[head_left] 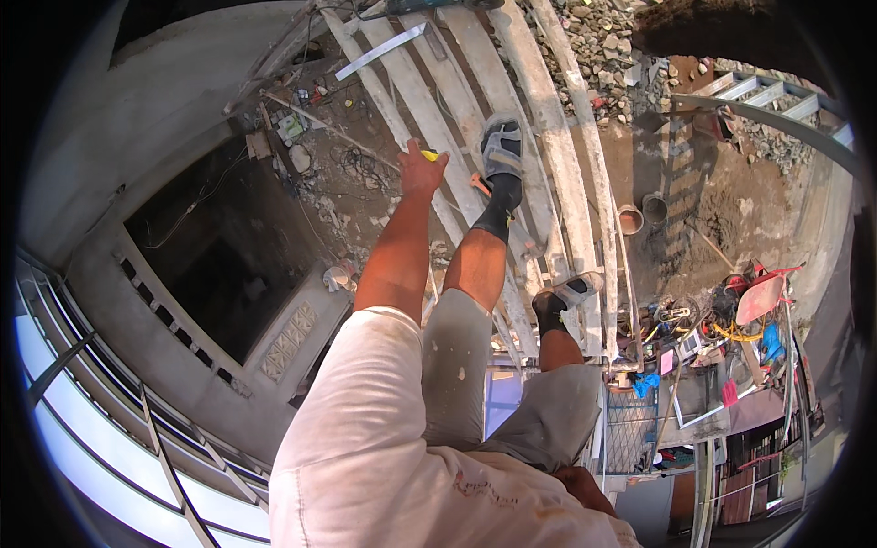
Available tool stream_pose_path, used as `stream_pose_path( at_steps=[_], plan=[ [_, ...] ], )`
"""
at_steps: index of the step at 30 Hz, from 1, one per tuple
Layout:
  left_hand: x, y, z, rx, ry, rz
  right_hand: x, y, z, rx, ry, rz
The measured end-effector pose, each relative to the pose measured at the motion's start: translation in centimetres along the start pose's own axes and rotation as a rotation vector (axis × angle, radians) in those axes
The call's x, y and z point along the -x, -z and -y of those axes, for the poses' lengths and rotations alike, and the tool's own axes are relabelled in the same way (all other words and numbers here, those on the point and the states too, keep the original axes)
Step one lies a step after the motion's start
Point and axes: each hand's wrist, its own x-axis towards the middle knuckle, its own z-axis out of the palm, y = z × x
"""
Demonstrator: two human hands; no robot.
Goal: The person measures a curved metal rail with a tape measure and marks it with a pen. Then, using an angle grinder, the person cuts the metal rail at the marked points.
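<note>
My left hand (423, 171) is stretched out over the wooden planks (498, 68), its fingers closed round a small yellow object (430, 155). Most of that object is hidden in the grip, so its kind does not show. Close to the hand, by my sandalled foot (501, 151), lies an orange piece (480, 184) that looks like part of a tool. My other foot (574, 290) rests on the planks nearer to me. Of my right arm only a bit shows beside the shirt at the lower edge; the right hand is out of sight.
A pale metal strip (382, 51) lies across the far planks, near a teal tool (438, 5). Rubble and dirt show below through gaps. At right are a metal ladder (776, 99), buckets (630, 219) and a cluttered heap with a red wheelbarrow (760, 300). A dark wall opening (219, 247) is at left.
</note>
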Motion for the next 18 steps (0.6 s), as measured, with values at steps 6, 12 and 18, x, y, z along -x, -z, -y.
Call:
stream_pose_path(
  at_steps=[6, 12, 18],
  plan=[
    [-4.8, -5.3, 1.3, -0.003, 0.15, -0.044, -1.5, 2.3, 5.1, 0.019, -0.049, 0.094],
    [-8.1, -10.2, 2.0, 0.051, 0.218, -0.117, -4.2, 3.5, 8.6, -0.014, -0.1, 0.087],
    [-10.1, -10.9, 0.8, 0.112, 0.29, -0.022, -7.7, 3.9, 10.8, -0.031, -0.074, 0.023]
  ],
)
